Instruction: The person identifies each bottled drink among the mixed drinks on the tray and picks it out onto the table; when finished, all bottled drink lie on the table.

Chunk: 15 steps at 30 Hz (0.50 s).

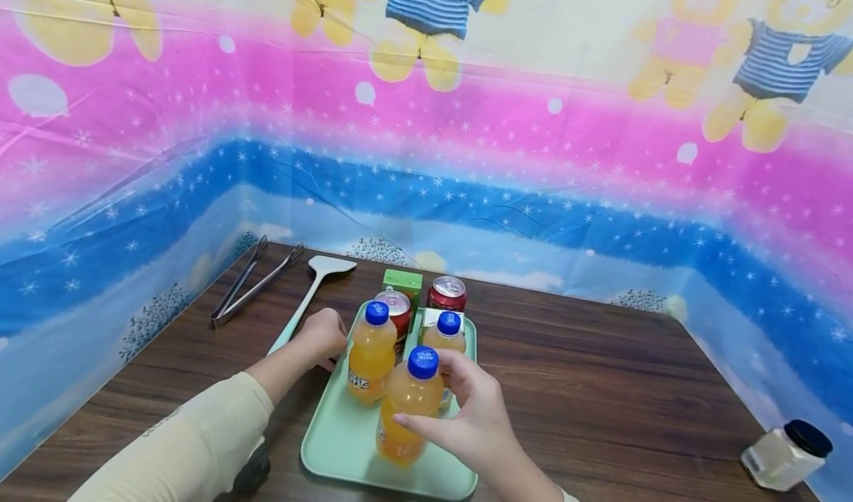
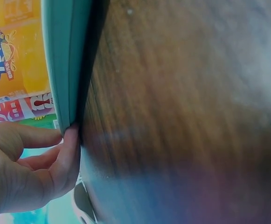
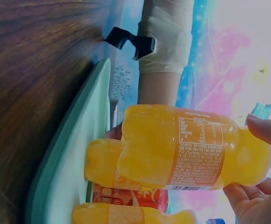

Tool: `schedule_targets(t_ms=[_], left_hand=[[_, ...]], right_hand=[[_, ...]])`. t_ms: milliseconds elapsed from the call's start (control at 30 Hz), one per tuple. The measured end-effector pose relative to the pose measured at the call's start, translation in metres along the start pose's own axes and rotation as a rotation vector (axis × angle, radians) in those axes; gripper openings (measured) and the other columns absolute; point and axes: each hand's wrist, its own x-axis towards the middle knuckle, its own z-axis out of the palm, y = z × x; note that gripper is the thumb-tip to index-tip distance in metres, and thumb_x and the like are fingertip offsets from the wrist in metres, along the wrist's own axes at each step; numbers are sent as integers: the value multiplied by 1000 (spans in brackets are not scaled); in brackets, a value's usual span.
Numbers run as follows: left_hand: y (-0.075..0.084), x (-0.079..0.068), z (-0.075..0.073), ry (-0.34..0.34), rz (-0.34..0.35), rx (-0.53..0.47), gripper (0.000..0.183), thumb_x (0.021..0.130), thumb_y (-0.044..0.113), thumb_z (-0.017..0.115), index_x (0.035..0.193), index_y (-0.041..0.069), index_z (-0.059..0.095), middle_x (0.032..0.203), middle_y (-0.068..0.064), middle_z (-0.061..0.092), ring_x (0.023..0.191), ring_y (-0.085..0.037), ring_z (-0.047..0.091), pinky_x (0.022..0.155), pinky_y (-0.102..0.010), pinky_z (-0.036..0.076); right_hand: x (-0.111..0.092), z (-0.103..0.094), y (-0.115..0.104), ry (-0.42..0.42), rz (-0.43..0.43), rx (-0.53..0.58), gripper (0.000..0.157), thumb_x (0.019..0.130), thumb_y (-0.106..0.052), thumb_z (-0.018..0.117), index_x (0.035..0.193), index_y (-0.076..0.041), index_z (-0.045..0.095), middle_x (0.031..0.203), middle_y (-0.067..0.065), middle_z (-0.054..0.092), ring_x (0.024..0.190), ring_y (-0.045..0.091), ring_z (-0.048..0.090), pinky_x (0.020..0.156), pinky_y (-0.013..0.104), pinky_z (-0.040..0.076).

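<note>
**Third bottle over the tray, rim pinched at the left**

Right grip (image 1: 476,402) grasping an orange drink bottle (image 1: 408,406) high, round its shoulder below the blue cap. I read the high hold as a way of sparing fingers from the neighbours. Bottle roughly upright above the tray's (image 1: 346,446) near half; in the right wrist view its base looks just off the floor.

Left grip (image 1: 323,337) pinching the tray's left rim, thumb and finger, per the left wrist view. Probably steadying it.

Left bottle (image 1: 371,361) and right bottle (image 1: 445,335) stand side by side, a red can (image 1: 395,308) and green carton (image 1: 403,280) behind. Tall items that far back leave the near end reachable, I judge.

Room: bare tray floor at the near end, bounded by the raised rim. Left side tighter: spatula (image 1: 303,302) beside my left grip, tongs (image 1: 256,283) beyond. Right side wider: a run of desk (image 1: 586,398) reaching the jar (image 1: 785,454) near its right edge.
</note>
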Motion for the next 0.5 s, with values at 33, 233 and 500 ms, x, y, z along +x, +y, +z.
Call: schedule_targets(t_ms=[33,233,500], left_hand=[[0,0,0,1,-1,0,8,76,-8,61,83,-5,61,81,-15,56,67,-24,61,47,-33,57],[2,0,1,-1,-8,2,8,77,-8,61,84,-5,61,83,-15,57,69,-24,61,47,-33,57],[2,-3,0,2,15,7,5,77,-7,58,81,-7,60,80,-15,55,65,-24,61,47,-33,57]], right_hand=[[-1,-1,-1,-1,7,1,51,69,-11,83,115,-10,59,109,1,62,101,19,61,88,35,52],[-4,-11,-5,3,-5,4,50,69,-12,83,114,-9,59,110,2,63,101,21,61,88,35,52],[-9,-25,-3,14,-35,-4,53,70,-8,82,117,-8,57,113,6,62,102,22,60,87,35,53]])
